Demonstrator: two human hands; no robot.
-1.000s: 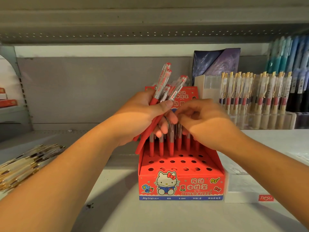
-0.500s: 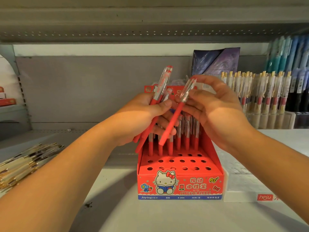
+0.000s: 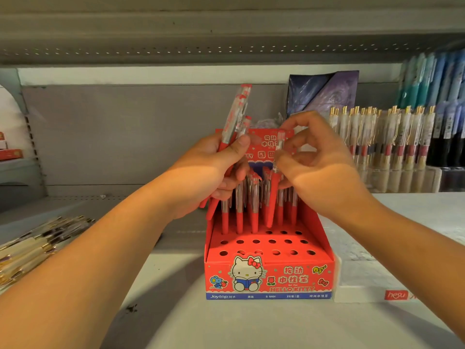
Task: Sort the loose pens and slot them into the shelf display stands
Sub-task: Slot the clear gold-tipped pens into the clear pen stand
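Toward the front edge of the shelf (image 3: 176,311), faces red display stand (image 3: 269,275) with front holes vacant, rear ones stocked. Above it, pinches one red pen (image 3: 273,197) by its clear upper barrel in right hand (image 3: 327,170), tip near an open hole; grips spare pens (image 3: 235,117) in left hand (image 3: 211,170). Looks light, stiff, slick; best held high, steered vertically.

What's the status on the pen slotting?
Left hand grips pen bundle. Right hand pinches single pen, tip low over stand hole rows. Front holes open, nothing blocking.
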